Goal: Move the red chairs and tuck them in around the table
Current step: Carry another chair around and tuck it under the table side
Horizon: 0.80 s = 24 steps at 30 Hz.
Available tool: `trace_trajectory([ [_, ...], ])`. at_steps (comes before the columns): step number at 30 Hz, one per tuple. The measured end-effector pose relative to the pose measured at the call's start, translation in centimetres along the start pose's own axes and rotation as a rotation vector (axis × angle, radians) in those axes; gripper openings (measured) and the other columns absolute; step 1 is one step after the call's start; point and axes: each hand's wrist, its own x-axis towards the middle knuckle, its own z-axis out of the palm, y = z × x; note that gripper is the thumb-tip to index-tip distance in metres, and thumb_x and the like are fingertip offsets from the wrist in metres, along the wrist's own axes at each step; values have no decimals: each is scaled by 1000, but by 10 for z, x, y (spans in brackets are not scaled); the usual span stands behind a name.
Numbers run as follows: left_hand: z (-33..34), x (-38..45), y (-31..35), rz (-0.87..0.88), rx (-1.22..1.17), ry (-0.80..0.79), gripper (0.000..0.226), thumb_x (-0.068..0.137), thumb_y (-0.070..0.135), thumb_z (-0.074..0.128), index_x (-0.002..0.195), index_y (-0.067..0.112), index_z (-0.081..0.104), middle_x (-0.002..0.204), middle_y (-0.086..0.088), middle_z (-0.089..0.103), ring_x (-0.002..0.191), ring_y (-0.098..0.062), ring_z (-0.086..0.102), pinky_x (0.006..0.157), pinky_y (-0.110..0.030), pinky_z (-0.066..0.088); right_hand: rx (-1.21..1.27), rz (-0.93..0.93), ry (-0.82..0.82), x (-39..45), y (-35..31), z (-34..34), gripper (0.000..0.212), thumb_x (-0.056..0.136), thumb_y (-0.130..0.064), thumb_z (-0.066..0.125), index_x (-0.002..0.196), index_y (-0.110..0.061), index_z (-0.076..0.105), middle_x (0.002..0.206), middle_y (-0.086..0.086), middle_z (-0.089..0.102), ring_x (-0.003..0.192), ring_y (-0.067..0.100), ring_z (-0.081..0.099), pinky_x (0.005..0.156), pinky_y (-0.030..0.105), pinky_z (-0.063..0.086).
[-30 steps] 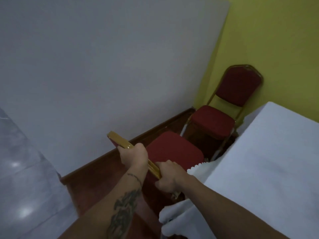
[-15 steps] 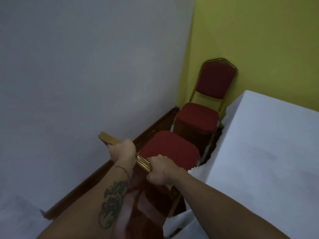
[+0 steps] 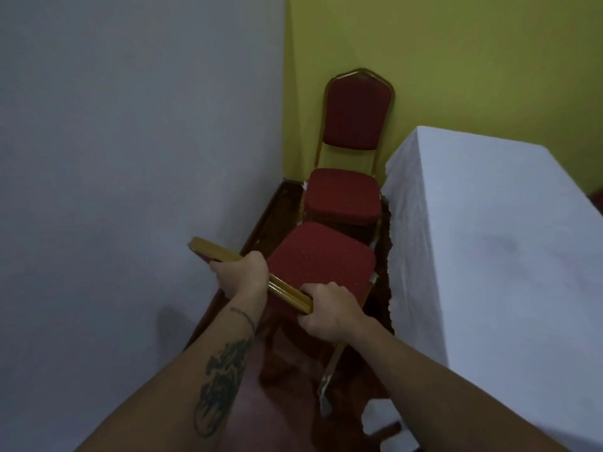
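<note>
We count two red chairs: the near chair [image 3: 321, 261], whose gold backrest rail crosses the middle of the view, and the far chair [image 3: 349, 164], which stands in the corner. We count one table [image 3: 489, 239], draped in a white cloth, on the right. We count two hands, the left hand [image 3: 243, 275] and the right hand [image 3: 329, 313], both on the near chair's rail. We count two walls, one grey wall [image 3: 130, 141] on the left and one yellow-green wall [image 3: 456, 60] at the far side. We count one tattoo [image 3: 222, 383], on the left forearm.
</note>
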Motion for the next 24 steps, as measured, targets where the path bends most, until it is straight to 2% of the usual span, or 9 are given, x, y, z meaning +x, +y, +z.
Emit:
trace_trajectory([
  [2, -1, 8, 2, 20, 35, -43, 69, 88, 11, 61, 152, 6, 34, 132, -16, 60, 112, -35, 63, 80, -36, 44, 57, 66, 19, 2, 1, 7, 27, 80, -34, 66, 106, -28, 67, 95, -4, 69, 89, 23, 68, 85, 42, 57],
  [5, -5, 13, 3, 51, 87, -76, 64, 86, 10, 62, 146, 4, 39, 127, -16, 61, 100, -33, 62, 78, -37, 44, 108, 134, 5, 4, 1, 16, 24, 83, -32, 67, 107, -26, 67, 103, 2, 69, 97, 28, 68, 88, 42, 56],
  [10, -8, 19, 8, 75, 156, -117, 63, 84, 13, 64, 144, 5, 43, 119, -15, 64, 88, -28, 58, 75, -36, 44, 138, 164, 28, 7, -6, 19, 17, 82, -21, 63, 97, -26, 69, 100, 3, 71, 96, 29, 68, 89, 42, 56],
  [14, -11, 26, 11, 53, 207, -145, 66, 81, 18, 67, 141, 6, 44, 125, -18, 64, 104, -38, 66, 76, -40, 47, 122, 219, -6, 7, -14, 16, 21, 80, -14, 62, 97, -21, 71, 96, 3, 70, 91, 26, 68, 78, 35, 54],
  [18, -11, 44, 14, 88, 246, -263, 69, 82, 19, 65, 144, 6, 39, 130, -20, 63, 111, -41, 65, 86, -43, 49, 137, 317, 47, 7, -32, 18, 12, 78, -13, 63, 80, -26, 64, 92, 3, 68, 87, 27, 67, 76, 34, 53],
  [21, -17, 60, 18, 116, 310, -341, 73, 83, 25, 65, 147, 7, 35, 131, -20, 63, 112, -43, 64, 93, -48, 50, 177, 398, 75, 5, -52, 28, 15, 79, -13, 63, 90, -22, 69, 90, 3, 67, 84, 25, 67, 76, 35, 57],
  [24, -26, 76, 24, 144, 370, -397, 73, 85, 28, 64, 148, 7, 34, 128, -19, 64, 110, -42, 65, 88, -48, 50, 201, 462, 125, 5, -75, 40, 16, 80, -13, 63, 93, -20, 70, 89, 1, 66, 83, 24, 65, 74, 33, 53],
])
